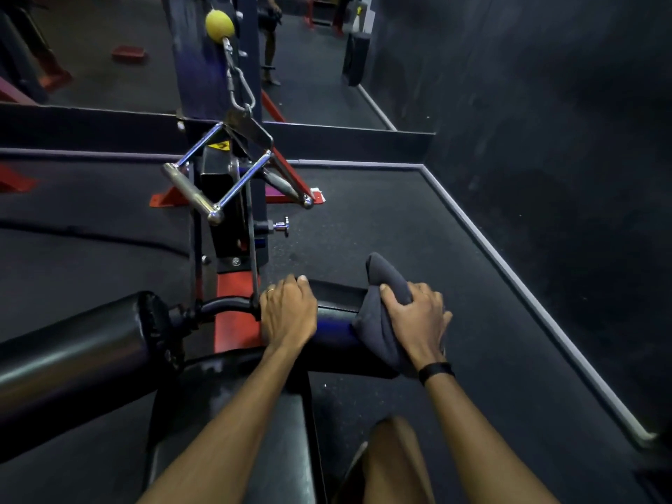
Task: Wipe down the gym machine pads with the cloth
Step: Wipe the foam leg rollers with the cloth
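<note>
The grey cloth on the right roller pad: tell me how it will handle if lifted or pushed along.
The grey cloth is probably floppy: it drapes over the right roller pad and bunches under the right hand. Likely light, since one hand gathers it. It should slide easily; the pad looks smooth and glossy.

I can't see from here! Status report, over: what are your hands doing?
Right hand grips grey cloth on the right roller pad. Left hand braces the same pad. Chrome handle hangs ahead, not in the way.
</note>
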`<act>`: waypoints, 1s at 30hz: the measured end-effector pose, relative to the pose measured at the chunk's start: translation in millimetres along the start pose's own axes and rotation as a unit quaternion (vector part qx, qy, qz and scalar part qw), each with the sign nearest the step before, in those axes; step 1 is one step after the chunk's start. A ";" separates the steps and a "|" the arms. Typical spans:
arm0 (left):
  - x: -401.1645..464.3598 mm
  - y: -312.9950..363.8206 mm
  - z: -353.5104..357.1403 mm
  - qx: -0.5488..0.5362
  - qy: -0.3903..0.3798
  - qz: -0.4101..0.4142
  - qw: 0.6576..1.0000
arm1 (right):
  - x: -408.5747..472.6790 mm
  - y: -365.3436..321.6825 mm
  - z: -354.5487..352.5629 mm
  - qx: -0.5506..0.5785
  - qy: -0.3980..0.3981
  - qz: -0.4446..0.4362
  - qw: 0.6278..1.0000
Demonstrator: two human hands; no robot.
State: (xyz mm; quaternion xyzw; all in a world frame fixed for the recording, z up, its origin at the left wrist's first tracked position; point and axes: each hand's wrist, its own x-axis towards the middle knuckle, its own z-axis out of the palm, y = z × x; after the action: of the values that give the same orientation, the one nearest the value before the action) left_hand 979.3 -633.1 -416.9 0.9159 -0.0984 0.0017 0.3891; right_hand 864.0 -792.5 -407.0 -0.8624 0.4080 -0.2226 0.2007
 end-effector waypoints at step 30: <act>-1.5 -14.9 10.5 0.008 0.003 0.062 0.998 | -6.9 -4.6 4.4 -0.032 0.030 -0.010 0.999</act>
State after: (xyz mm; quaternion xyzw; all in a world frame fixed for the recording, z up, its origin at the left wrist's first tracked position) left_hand 979.8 -630.1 -435.0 0.9112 -0.1538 0.0295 0.3810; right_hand 865.3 -783.5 -409.7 -0.8653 0.4123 -0.2369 0.1588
